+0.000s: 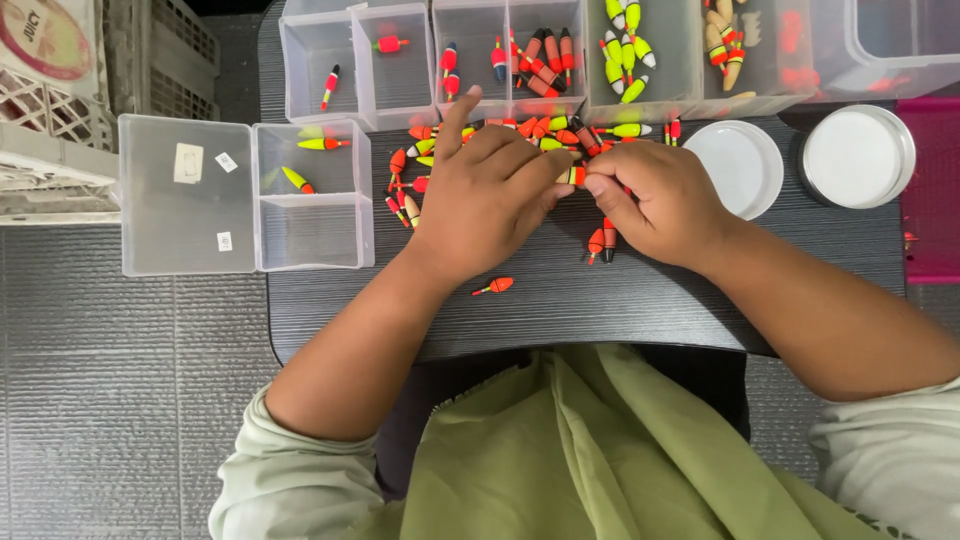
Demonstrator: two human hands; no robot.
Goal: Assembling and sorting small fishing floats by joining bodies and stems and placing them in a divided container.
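A scatter of small fishing floats [545, 135], orange, red, yellow and black, lies on a dark table [620, 300]. My left hand [490, 195] rests palm down over the pile, index finger stretched toward the boxes. My right hand [655, 200] pinches a yellow and orange float [572, 176] between thumb and forefinger, touching my left fingertips. One orange float [495, 286] lies alone nearer to me. Two more floats [602, 240] peek out under my right hand.
Clear compartment boxes [400, 65] at the far edge hold sorted floats. A small clear box [312, 195] with its lid [185, 195] open sits at the left with a few yellow floats. Two round white lids [740, 165] [858, 155] lie at the right, a pink tray [930, 190] beyond.
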